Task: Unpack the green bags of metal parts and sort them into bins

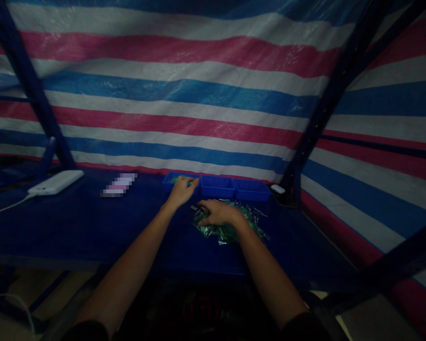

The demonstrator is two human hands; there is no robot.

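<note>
My left hand (183, 189) is over the left blue bin (168, 183), where some green items lie; its fingers are curled, and whether they hold anything is too small to tell. Just right of it, my right hand (216, 211) rests on a pile of green plastic packets and thin metal pieces (227, 233). Its thumb and fingers are apart around small dark pieces (199, 210) at the pile's left edge; a firm hold on them cannot be made out.
A middle blue bin (217, 187) and a right blue bin (252, 190) continue the row. A white power strip (57, 183) and a blurred-out flat object (119, 184) lie left. A small white object (278, 189) sits right, near the frame post (314, 121). Striped sheeting (184, 125) hangs behind.
</note>
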